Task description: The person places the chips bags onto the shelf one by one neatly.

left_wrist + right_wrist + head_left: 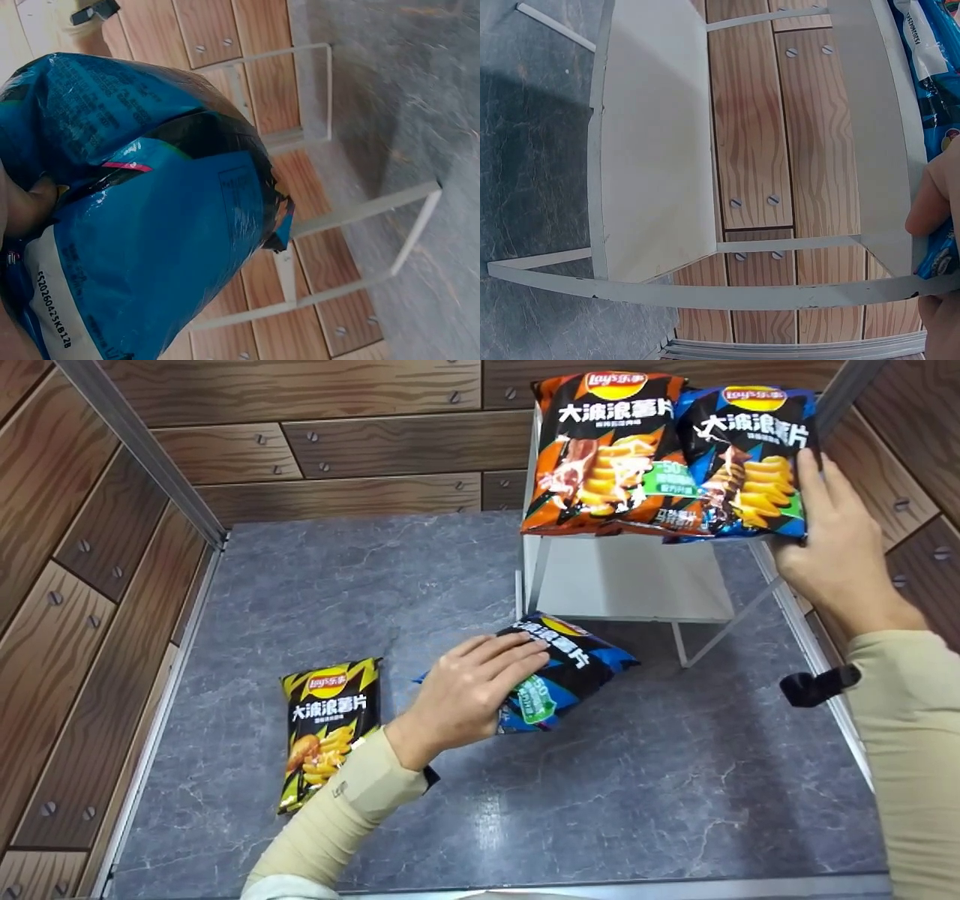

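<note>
Probably mid-stocking, my left hand [466, 684] grips one blue bag [574, 679], my straight-fingered right hand [841, 547] steadies the shelved bag [757, 457]; next needs lifting.

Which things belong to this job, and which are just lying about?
Probably the job:
blue chip bag in the left fingers
blue bag the right fingers touch
orange bag beside it
shelf under those two

Perhaps just there:
yellow bag on the table
wood-patterned walls
</note>
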The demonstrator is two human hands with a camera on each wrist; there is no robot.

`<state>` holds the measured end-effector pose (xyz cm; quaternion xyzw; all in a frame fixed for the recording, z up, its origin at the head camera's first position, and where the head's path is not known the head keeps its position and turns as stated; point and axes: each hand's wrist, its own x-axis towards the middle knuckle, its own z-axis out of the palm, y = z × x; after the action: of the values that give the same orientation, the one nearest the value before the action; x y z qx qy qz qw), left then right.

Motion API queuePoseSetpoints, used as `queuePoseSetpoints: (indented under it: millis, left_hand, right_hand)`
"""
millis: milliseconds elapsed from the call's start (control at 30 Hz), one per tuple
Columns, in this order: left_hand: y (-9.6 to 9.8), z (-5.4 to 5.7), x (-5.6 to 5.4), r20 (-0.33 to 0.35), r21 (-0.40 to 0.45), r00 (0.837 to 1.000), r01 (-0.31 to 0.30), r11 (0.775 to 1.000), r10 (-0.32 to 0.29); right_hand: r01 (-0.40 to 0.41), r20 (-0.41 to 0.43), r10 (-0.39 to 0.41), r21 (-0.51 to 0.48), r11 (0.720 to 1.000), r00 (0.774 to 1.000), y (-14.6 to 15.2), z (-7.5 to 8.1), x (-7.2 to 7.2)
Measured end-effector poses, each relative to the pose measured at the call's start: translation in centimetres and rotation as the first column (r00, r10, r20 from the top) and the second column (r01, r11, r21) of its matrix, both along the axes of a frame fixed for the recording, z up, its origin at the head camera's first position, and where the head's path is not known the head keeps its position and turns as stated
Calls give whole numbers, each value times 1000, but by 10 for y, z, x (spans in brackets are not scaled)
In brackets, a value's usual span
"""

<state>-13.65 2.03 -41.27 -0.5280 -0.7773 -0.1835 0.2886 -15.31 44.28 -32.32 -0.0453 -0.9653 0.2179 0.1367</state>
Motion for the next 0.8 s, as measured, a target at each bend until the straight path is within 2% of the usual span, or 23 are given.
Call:
queuePoseSetpoints:
  millis: [167, 300, 500, 800]
  left_hand:
    - [11, 7, 3, -9, 34, 999, 46, 998, -46]
    - [23, 12, 1, -31, 55, 998, 57, 997, -56]
    - [44, 14, -5, -67, 30, 997, 30, 999, -28]
    - [80, 9, -18, -105, -67, 993, -60, 996, 53]
  right_hand:
    - [-6, -14, 6, -1, 1000, 1000, -1, -1, -1]
    - [-4, -17, 4, 1, 1000, 1000, -1, -1, -1]
    - [-2, 9, 2, 9, 1000, 1000, -1, 0, -1]
    - [1, -12, 0, 15, 1000, 1000, 0, 0, -1]
